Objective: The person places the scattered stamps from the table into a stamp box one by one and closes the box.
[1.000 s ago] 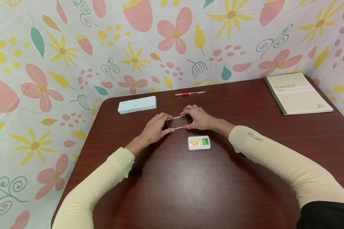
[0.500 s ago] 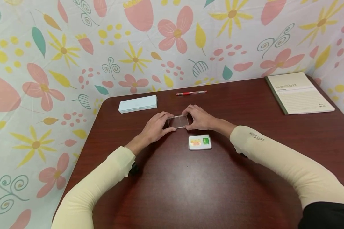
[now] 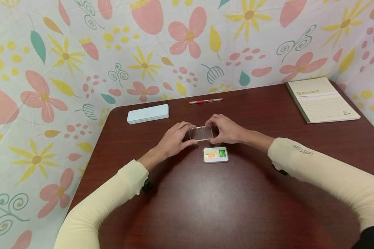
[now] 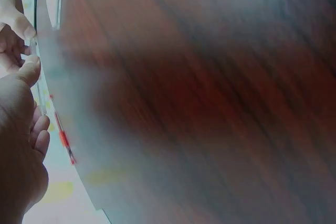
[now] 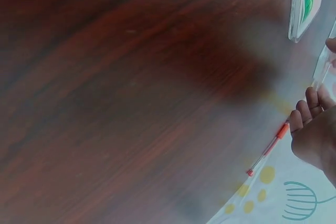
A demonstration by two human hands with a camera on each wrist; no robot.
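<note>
Between both hands is a clear, rectangular plastic lid-like cover (image 3: 201, 134), see-through, with bright edges. My left hand (image 3: 175, 139) pinches its left end, thumb at the near edge and fingers at the far edge. The right hand (image 3: 226, 130) grips the right end in the same way. Just in front of the cover, a flat clear case (image 3: 215, 154) with white contents and a yellow-and-green print lies on the table. In the right wrist view this case (image 5: 307, 3) sits near the top right. The left wrist view shows the cover edge-on between the fingers.
Behind the hands lie a pale blue oblong case (image 3: 148, 114) and a red pen (image 3: 205, 101). A notebook (image 3: 324, 100) is at the back right of the dark wood table (image 3: 187, 207). Flower-print cloth (image 3: 112, 52) hangs right behind the table's far edge.
Both hands have shifted a little to the right with the clear cover, bringing it above the printed case in the head view. That case stays in place.
</note>
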